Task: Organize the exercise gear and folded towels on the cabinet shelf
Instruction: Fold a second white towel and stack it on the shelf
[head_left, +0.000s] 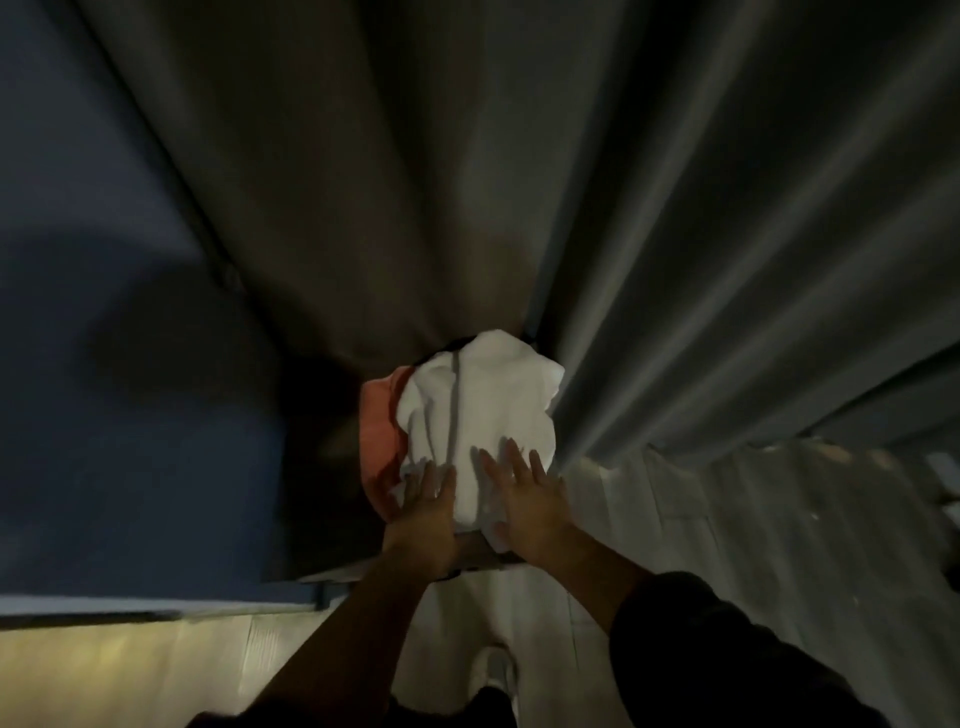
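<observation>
Head cam, dim + blurred: both hands flat on towel pile.
L hand (426, 501) palm down, fingers straight and slightly spread, on near-left edge of white towel (483, 405). R hand (524, 493) likewise, fingers splayed on near-right part. Neither pinches. Forearms reach fwd, R in dark sleeve (727, 649). Pink towel (378, 415) touches white one's left side. Pile sits on dark ledge (480, 558), prob. shelf edge.
</observation>
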